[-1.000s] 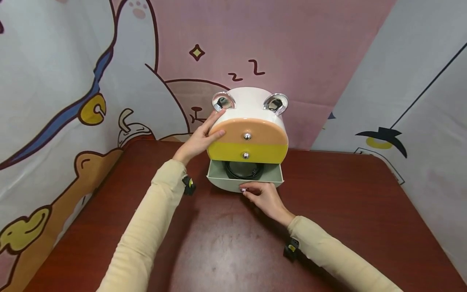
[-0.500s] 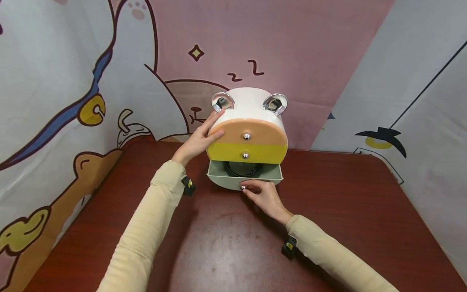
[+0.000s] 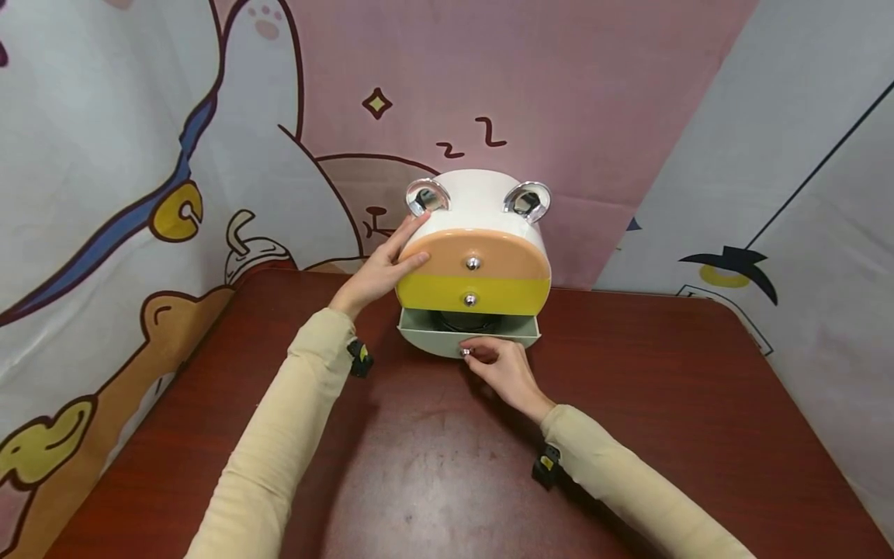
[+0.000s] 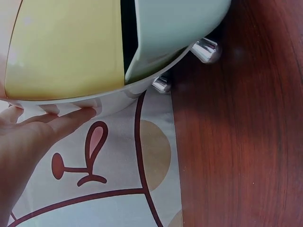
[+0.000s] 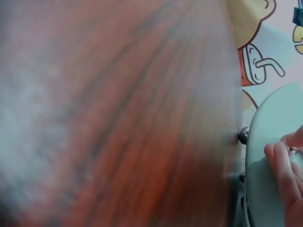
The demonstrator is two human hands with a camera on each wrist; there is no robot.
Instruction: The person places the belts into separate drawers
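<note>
A small rounded drawer box (image 3: 482, 194) with a white body and two chrome ear-like rings stands on the table. Its orange drawer (image 3: 436, 252) and yellow drawer (image 3: 433, 291) are closed, while the pale green bottom drawer (image 3: 429, 341) sticks out partway. Inside that one, a dark coiled thing (image 3: 464, 320) shows only in part. My right hand (image 3: 510, 376) pinches the bottom drawer's silver knob (image 3: 466, 352) between thumb and fingers. Against the box's left side rests my left hand (image 3: 380, 272), its fingers straight along the white wall (image 4: 113, 103) in the left wrist view.
The box stands on a dark red wooden table (image 3: 419, 466), near its back edge. Behind it hangs a cartoon-printed cloth (image 3: 559, 101). Chrome feet (image 4: 207, 50) hold the box off the tabletop.
My right hand has moved away from me with the knob, and the green drawer has slid further in, covering more of the dark coiled thing. The left hand stays in place.
</note>
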